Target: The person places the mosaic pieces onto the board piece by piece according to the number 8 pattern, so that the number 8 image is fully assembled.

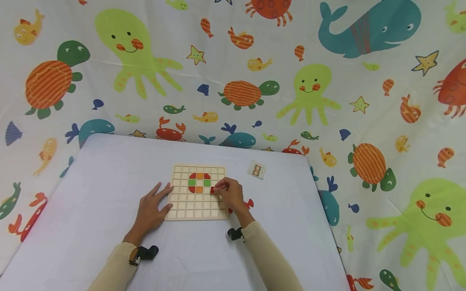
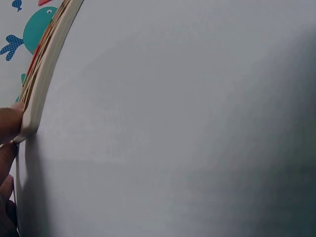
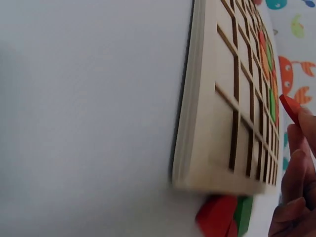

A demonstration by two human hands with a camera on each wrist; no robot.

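Note:
A wooden grid board (image 1: 196, 208) lies on the white table, with red, orange and green tiles (image 1: 199, 176) set in a ring near its middle. My right hand (image 1: 233, 197) pinches a red tile (image 3: 290, 107) between thumb and fingertips, over the board's right part. My left hand (image 1: 151, 210) is spread beside the board's left edge, thumb and fingertips right at it. In the left wrist view the thumb (image 2: 10, 123) meets the board's corner. More loose pieces, among them a red one (image 3: 217, 215) and a green one (image 3: 242, 213), lie just past the board's right edge, partly under my right hand.
A small card (image 1: 257, 169) with a printed grid pattern lies behind the board to the right. Behind the table (image 1: 291, 202) hangs a white cloth (image 1: 251, 133) printed with sea animals. Each wrist wears a small black camera (image 1: 147, 253).

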